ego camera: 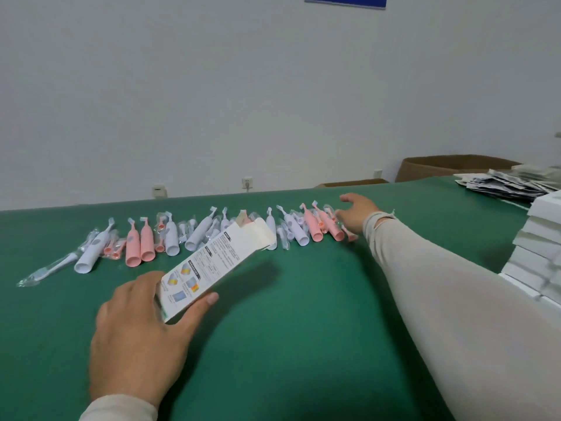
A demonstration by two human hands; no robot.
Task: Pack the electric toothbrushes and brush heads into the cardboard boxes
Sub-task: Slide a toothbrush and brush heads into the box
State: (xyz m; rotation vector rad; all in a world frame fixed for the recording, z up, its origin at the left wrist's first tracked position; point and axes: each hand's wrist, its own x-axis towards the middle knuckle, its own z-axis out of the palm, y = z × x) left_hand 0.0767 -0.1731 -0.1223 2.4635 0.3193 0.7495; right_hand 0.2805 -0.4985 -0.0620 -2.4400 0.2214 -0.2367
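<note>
Gripping the near end of a printed white cardboard box (212,262), the left hand (142,338) has its fingers and thumb wrapped round it, the far flap open and raised above the green counter (303,314). The right hand (356,215) reaches to the right end of the row of pink and white electric toothbrushes (194,235), fingers spread and released, just beside a pink toothbrush (329,226). Bagged brush heads (45,270) lie among them. Stacked white boxes (537,247) stand at the right edge.
</note>
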